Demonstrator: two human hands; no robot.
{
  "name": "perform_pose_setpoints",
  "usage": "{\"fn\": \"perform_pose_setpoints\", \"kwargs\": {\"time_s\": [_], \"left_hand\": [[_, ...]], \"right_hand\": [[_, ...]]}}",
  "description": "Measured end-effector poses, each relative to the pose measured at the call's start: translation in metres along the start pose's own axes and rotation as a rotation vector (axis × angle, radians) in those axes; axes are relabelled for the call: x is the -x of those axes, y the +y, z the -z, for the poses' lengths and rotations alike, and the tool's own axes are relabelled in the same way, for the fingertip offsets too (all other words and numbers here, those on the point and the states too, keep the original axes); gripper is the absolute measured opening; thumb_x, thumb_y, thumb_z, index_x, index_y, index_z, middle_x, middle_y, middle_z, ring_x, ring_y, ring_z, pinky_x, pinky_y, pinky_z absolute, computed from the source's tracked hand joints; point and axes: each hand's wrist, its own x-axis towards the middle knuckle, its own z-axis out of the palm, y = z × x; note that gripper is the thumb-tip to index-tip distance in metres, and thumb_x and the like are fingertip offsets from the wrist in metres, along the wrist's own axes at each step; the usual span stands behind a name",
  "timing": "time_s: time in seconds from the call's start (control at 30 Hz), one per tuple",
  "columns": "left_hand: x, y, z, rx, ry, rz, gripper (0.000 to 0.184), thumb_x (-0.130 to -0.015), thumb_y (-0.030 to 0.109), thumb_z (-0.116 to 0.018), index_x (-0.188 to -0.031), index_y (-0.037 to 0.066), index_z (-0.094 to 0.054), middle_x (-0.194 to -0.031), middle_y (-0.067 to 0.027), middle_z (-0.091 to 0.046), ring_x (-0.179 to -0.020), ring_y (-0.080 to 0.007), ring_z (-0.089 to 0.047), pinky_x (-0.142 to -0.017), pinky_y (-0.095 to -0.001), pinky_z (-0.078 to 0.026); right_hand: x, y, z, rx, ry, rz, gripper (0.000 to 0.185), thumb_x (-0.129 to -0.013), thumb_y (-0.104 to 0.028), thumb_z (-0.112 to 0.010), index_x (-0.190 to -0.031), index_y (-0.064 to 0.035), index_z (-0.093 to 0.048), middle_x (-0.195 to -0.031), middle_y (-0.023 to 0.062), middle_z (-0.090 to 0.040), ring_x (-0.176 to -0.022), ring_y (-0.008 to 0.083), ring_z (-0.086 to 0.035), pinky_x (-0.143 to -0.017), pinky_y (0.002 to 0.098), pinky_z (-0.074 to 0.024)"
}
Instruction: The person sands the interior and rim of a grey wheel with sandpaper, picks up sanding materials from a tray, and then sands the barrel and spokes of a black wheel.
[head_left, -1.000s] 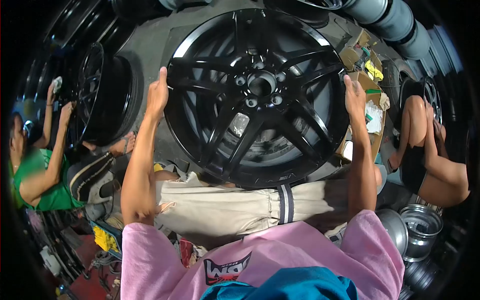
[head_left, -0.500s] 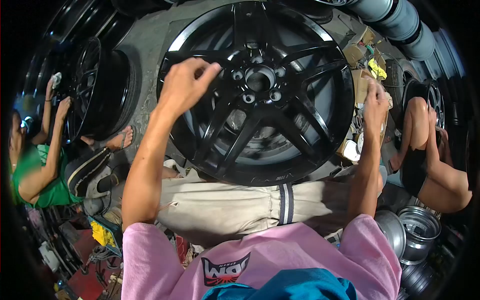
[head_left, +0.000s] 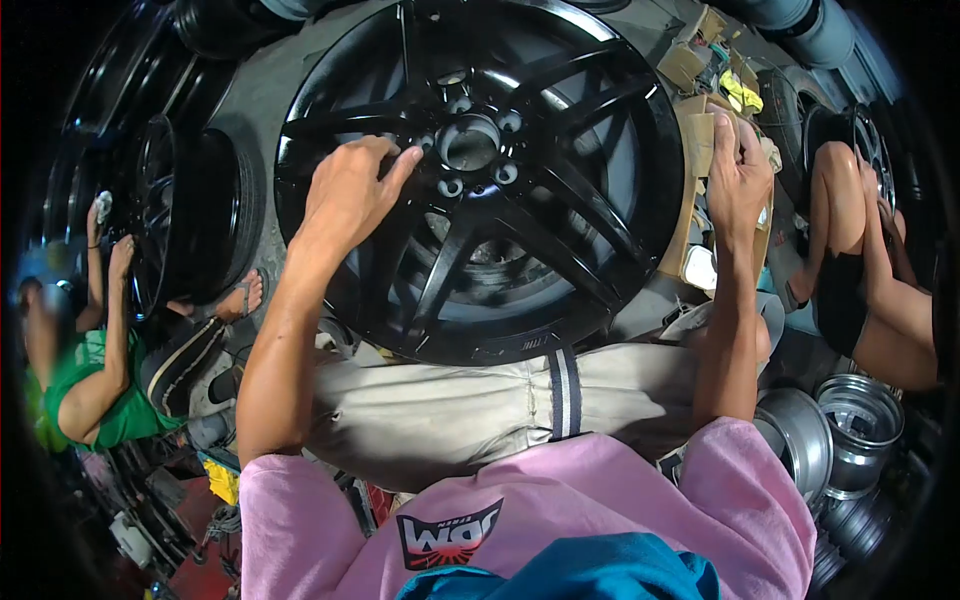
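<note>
A large glossy black alloy wheel (head_left: 480, 345) lies face up in front of my knees, its spokes and centre bore toward me. My left hand (head_left: 350, 195) is over the wheel's left spokes, thumb stretched out and apart from the bent fingers; nothing shows in it. Whether its fingertips touch the spoke is hidden. Beyond the wheel's right edge, my right hand (head_left: 740, 185) is raised with its fingers curled together. A tan flap shows beside those fingertips, but I cannot tell whether it is held or belongs to the cardboard box (head_left: 697, 115) behind.
At left, a person in green (head_left: 105, 385) works at an upright black wheel (head_left: 160, 215) with a white wad in one hand. Another person crouches at right, knee (head_left: 835, 200) raised. Silver rims (head_left: 860, 425) stand at lower right. A yellow item (head_left: 740, 92) lies among the boxes.
The view has shifted a little, so the wheel sits farther left and higher. My left hand's thumb is stretched farther out. My right hand has moved slightly left and up, fingers still curled.
</note>
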Motion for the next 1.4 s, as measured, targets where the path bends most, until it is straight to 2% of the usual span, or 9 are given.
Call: {"fn": "perform_pose_setpoints", "kwargs": {"time_s": [0.17, 0.27, 0.4, 0.53, 0.63, 0.8, 0.9, 1.07, 1.4], "left_hand": [[0.007, 0.039, 0.02, 0.066, 0.061, -0.063, 0.039, -0.099, 0.031, -0.067, -0.087, -0.006, -0.069, -0.074, -0.0196, -0.063, -0.063, -0.0368, -0.058, -0.062, -0.0421, -0.045], [0.019, 0.063, 0.022, 0.193, 0.002, -0.151, 0.038, -0.1, 0.029, -0.067, -0.085, -0.006, -0.069, -0.074, -0.0194, -0.064, -0.063, -0.0363, -0.059, -0.062, -0.0416, -0.045], [0.044, 0.098, 0.016, 0.238, -0.335, -0.278, 0.035, -0.1, 0.03, -0.065, -0.091, -0.004, -0.072, -0.084, -0.0211, -0.069, -0.077, -0.0392, -0.068, -0.07, -0.0446, -0.052], [0.079, 0.124, -0.009, 0.198, -0.673, -0.274, 0.054, -0.104, 0.044, -0.056, -0.12, -0.007, -0.065, -0.109, -0.0286, -0.07, -0.104, -0.0457, -0.068, -0.093, -0.0497, -0.055], [0.108, 0.125, -0.044, 0.281, -0.688, -0.264, 0.068, -0.104, 0.048, -0.054, -0.143, -0.008, -0.047, -0.132, -0.0342, -0.059, -0.119, -0.048, -0.06, -0.102, -0.05, -0.05], [0.117, 0.141, -0.056, 0.277, -0.661, -0.189, 0.075, -0.102, 0.05, -0.056, -0.145, -0.01, -0.043, -0.13, -0.0339, -0.06, -0.119, -0.0487, -0.061, -0.102, -0.0512, -0.049], [0.125, 0.146, -0.059, 0.266, -0.591, -0.169, 0.073, -0.103, 0.049, -0.055, -0.144, -0.011, -0.043, -0.13, -0.0344, -0.06, -0.118, -0.0494, -0.06, -0.102, -0.0516, -0.049], [0.137, 0.152, -0.071, 0.231, -0.369, -0.263, 0.061, -0.103, 0.033, -0.06, -0.143, -0.01, -0.044, -0.131, -0.0337, -0.06, -0.117, -0.0488, -0.062, -0.101, -0.0518, -0.049], [0.09, 0.191, -0.03, 0.444, -0.304, -0.387, 0.03, -0.098, 0.017, -0.067, -0.121, -0.002, -0.066, -0.13, -0.0215, -0.064, -0.114, -0.0406, -0.065, -0.098, -0.0438, -0.053]], "right_hand": [[0.007, -0.008, 0.009, 0.021, 0.004, 0.029, 0.033, -0.105, -0.029, -0.061, -0.118, -0.002, -0.075, -0.098, 0.0108, -0.076, -0.091, 0.0124, -0.066, -0.086, 0.0289, -0.0509], [0.013, -0.011, 0.012, 0.009, -0.004, 0.022, 0.034, -0.104, -0.03, -0.062, -0.118, -0.003, -0.076, -0.098, 0.0103, -0.076, -0.09, 0.0118, -0.065, -0.086, 0.0285, -0.051], [0.018, -0.012, 0.018, -0.013, 0.006, 0.06, 0.033, -0.104, -0.03, -0.062, -0.118, -0.0037, -0.076, -0.098, 0.008, -0.076, -0.09, 0.0107, -0.065, -0.086, 0.0279, -0.0511], [0.015, -0.006, 0.031, -0.173, 0.016, 0.017, 0.033, -0.104, -0.03, -0.062, -0.118, -0.0032, -0.076, -0.099, 0.0051, -0.076, -0.092, 0.0094, -0.064, -0.086, 0.0262, -0.0506], [0.011, -0.005, 0.045, -0.221, 0.043, 0.04, 0.033, -0.104, -0.029, -0.062, -0.118, -0.0027, -0.076, -0.099, 0.005, -0.075, -0.092, 0.0085, -0.063, -0.085, 0.0254, -0.0505], [0.004, -0.012, 0.066, -0.436, 0.121, 0.003, 0.03, -0.102, -0.027, -0.063, -0.113, -0.0032, -0.077, -0.095, 0.0061, -0.076, -0.086, 0.0095, -0.065, -0.081, 0.0267, -0.0516], [0.001, -0.012, 0.078, -0.509, 0.139, -0.012, 0.03, -0.105, -0.024, -0.063, -0.119, 0.0004, -0.074, -0.109, 0.0044, -0.074, -0.1, 0.0088, -0.064, -0.092, 0.0229, -0.0488], [-0.001, 0.002, 0.081, -0.625, 0.125, -0.003, 0.031, -0.104, -0.024, -0.063, -0.119, 0.0014, -0.074, -0.112, 0.0051, -0.074, -0.101, 0.0085, -0.064, -0.094, 0.0229, -0.0479], [-0.002, 0.0, 0.083, -0.724, 0.104, 0.01, 0.033, -0.104, -0.026, -0.063, -0.12, 0.0009, -0.074, -0.11, 0.0046, -0.075, -0.099, 0.0075, -0.065, -0.091, 0.0225, -0.049]]}}
